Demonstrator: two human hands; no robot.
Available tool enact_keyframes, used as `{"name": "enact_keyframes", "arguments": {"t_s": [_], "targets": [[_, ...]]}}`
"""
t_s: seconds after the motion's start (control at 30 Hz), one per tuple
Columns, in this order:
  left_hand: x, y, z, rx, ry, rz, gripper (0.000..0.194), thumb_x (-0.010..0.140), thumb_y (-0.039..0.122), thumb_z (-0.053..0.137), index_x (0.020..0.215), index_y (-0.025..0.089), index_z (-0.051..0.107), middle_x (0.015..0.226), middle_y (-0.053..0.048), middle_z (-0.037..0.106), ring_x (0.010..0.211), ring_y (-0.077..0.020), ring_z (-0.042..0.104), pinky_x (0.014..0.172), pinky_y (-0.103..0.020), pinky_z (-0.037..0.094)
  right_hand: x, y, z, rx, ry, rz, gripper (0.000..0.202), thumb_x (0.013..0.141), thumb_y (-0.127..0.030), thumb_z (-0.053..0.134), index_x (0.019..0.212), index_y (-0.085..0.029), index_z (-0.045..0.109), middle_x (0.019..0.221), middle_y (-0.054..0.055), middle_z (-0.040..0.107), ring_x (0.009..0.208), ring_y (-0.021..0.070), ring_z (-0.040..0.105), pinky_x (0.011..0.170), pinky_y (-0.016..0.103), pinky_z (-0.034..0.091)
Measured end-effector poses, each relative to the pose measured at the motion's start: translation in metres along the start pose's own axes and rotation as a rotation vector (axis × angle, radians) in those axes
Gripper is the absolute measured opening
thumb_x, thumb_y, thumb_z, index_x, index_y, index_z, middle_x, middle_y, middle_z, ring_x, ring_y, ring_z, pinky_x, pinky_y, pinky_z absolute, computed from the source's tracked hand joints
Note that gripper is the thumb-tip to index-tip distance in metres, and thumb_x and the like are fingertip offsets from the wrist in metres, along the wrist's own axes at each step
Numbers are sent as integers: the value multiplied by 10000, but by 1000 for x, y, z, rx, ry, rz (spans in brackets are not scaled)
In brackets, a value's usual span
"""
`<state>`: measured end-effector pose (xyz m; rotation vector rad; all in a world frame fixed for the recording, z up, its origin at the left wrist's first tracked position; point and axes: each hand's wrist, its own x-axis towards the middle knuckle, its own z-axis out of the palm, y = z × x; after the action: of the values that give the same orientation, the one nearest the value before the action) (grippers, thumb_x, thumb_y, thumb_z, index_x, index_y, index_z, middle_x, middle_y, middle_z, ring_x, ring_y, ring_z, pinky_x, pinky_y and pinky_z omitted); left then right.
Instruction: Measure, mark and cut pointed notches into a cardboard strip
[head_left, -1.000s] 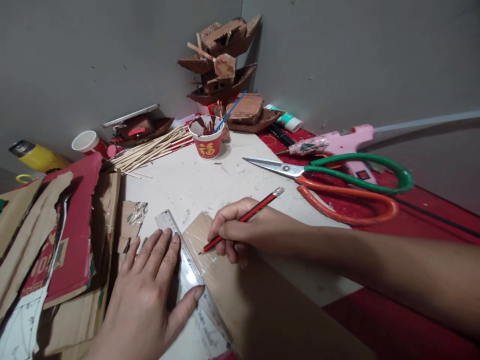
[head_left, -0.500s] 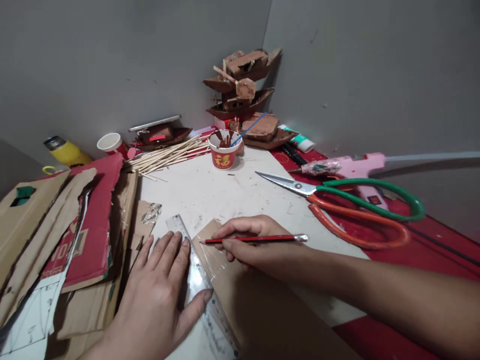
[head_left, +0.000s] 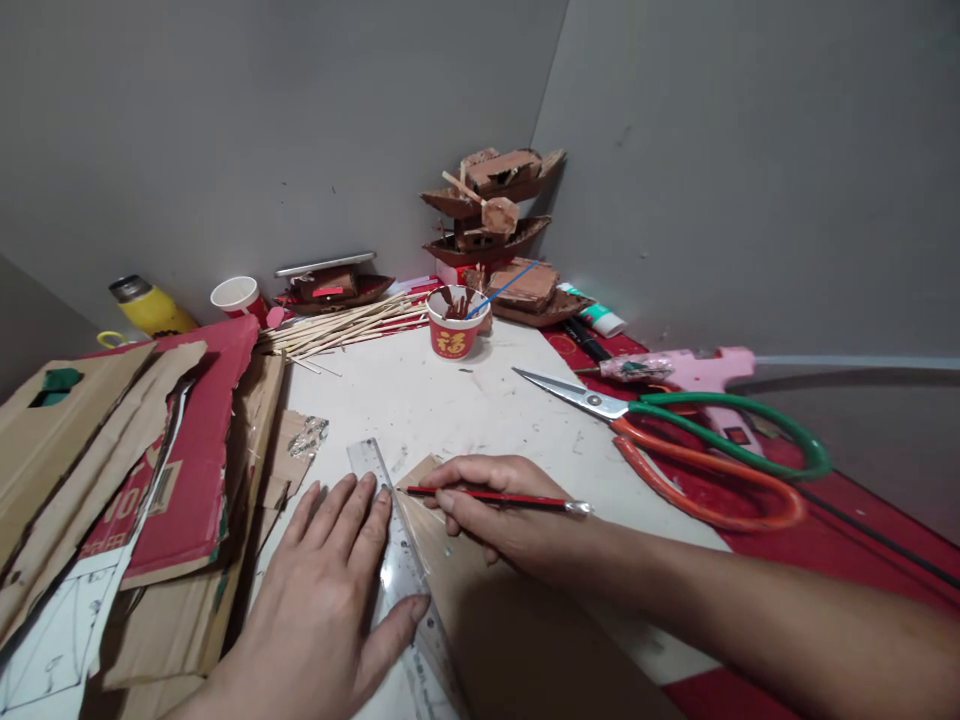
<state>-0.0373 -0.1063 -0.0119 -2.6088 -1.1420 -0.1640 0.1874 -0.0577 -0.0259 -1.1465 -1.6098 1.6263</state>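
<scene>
My left hand [head_left: 334, 590] lies flat with its fingers spread, pressing a clear ruler [head_left: 401, 545] down along the edge of a piece of brown cardboard [head_left: 499, 630]. In my right hand [head_left: 502, 510] is a red and black pencil [head_left: 517, 497], pinched between thumb and fingers. Its tip is beside the ruler's edge, near the cardboard's far corner; contact with the cardboard cannot be made out. Part of the ruler is hidden under my left fingers and thumb.
Scissors [head_left: 600, 400] and a pink glue gun [head_left: 697, 370] lie right. A paint cup [head_left: 454, 340], wooden sticks [head_left: 345, 330] and model boats [head_left: 487, 240] stand at the back. Cardboard sheets [head_left: 180, 480] are stacked left, near a yellow bottle [head_left: 154, 305].
The camera view has tilted upward, so the scene sits lower. The pencil tip has come closer to the ruler's edge. My left hand stays pressed on the ruler.
</scene>
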Motion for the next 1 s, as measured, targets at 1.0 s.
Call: {"name": "enact_keyframes", "arguments": {"t_s": [1.0], "targets": [[4,-2,-4,-17,-57,-9,665,905,532,525,1379,66,550,1409,-205,568,1254,-368,575,1003,-587,477,-2,-6,2,-117,14,-95,205,802,-151,512,818,-164,716,704,8,679,604,118,589,542,214,428]]}}
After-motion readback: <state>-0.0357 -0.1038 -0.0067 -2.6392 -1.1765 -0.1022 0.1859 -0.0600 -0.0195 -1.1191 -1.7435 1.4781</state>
